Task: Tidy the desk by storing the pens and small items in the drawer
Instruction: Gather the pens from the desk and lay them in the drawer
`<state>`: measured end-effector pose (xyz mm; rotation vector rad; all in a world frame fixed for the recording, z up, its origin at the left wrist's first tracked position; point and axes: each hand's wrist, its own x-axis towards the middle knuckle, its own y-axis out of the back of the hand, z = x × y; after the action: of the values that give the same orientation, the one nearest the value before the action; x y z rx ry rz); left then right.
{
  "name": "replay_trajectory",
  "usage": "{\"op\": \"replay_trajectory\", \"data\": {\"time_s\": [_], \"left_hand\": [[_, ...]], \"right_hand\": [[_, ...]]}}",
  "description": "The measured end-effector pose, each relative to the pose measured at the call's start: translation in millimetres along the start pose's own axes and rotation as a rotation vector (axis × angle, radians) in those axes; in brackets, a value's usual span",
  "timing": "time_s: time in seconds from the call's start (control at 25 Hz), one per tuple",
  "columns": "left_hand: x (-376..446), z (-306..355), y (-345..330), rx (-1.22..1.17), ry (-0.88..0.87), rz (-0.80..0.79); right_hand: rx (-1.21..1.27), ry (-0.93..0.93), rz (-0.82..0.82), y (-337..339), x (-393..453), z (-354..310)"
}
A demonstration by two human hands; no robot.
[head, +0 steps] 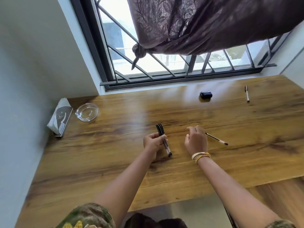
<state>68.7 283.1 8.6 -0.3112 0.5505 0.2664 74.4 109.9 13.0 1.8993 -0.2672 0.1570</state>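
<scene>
My left hand grips a small bunch of black-capped pens just above the wooden desk, caps pointing away from me. My right hand hovers to the right of it with fingers apart and nothing in it. A thin pen lies flat on the desk, one end under my right hand's fingers. Farther back on the right lies a gold-and-black pen. A small dark earbud case sits near the window sill. No drawer is in view.
A glass ashtray and a tissue holder stand at the desk's back left, against the wall. A barred window with a knotted curtain runs along the desk's far edge. The desk's near edge steps back at the right.
</scene>
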Motion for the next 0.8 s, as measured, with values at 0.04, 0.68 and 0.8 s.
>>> {"op": "replay_trajectory", "data": {"time_s": [0.04,0.68,0.8], "left_hand": [[-2,-1,-3,-0.005,-0.002,0.003],[-50,-25,-97,-0.172,-0.012,0.096],[-55,-18,-103,-0.288,-0.015,0.095]], "right_hand": [[-0.044,-0.059,0.028,4,1,9],[0.483,-0.037,-0.187,50,-1,44],[0.608,-0.072,-0.227,56,-2,29]]}}
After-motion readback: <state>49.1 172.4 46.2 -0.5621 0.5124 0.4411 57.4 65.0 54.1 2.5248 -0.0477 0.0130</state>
